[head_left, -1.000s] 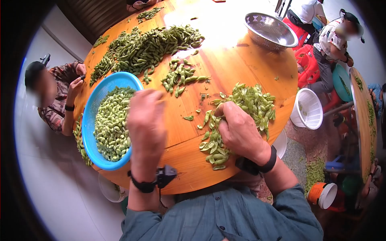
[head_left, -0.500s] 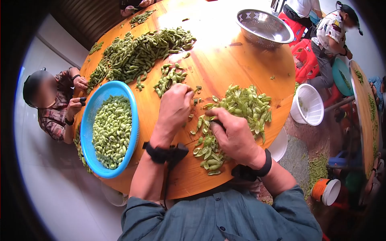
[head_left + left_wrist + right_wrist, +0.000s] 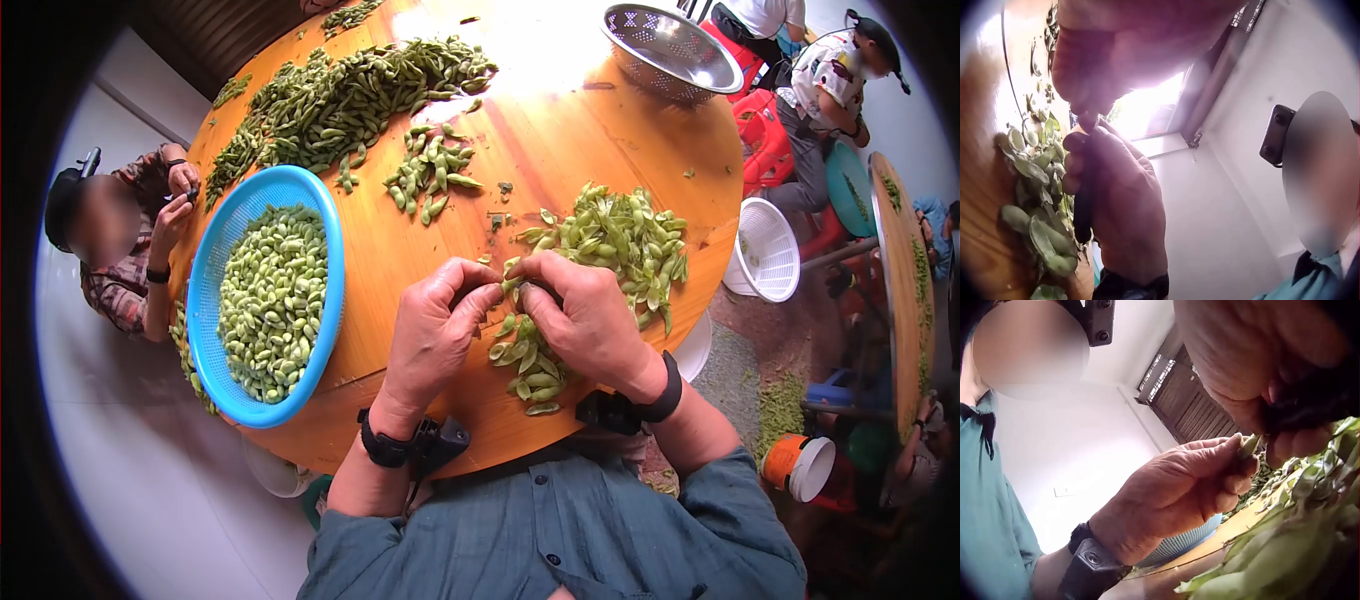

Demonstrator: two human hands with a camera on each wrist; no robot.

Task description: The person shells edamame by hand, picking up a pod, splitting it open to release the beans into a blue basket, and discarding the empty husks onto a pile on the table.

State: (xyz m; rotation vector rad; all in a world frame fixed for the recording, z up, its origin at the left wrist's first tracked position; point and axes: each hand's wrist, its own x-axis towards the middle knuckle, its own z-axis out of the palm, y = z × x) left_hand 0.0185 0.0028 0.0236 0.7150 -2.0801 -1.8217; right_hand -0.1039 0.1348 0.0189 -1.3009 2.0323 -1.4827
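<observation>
Both hands meet over the near part of the wooden table [image 3: 420, 370]. My left hand [image 3: 435, 320] pinches a green bean pod [image 3: 1249, 447] between thumb and fingertips. The right hand [image 3: 585, 320] has its fingertips right at the pod's other end, its fingers curled round a slim black object [image 3: 1085, 209] whose kind I cannot tell. Opened pods [image 3: 620, 235] lie heaped beyond and beside the right hand. Left of the left hand, a blue basket [image 3: 336, 270] holds many shelled green beans [image 3: 270, 310]. A small group of whole pods [image 3: 430, 170] lies ahead.
A large heap of whole pods [image 3: 350, 115] spreads over the table's far left. At the far right stands a steel colander [image 3: 670, 55]. Another person [image 3: 120, 250] sits at the left edge. A white basket [image 3: 765, 250] is beyond the table's right edge.
My left hand has moved from beside the blue basket rightward to meet the right hand, and a pod now sits between its fingertips. The right hand has stayed near the opened pods.
</observation>
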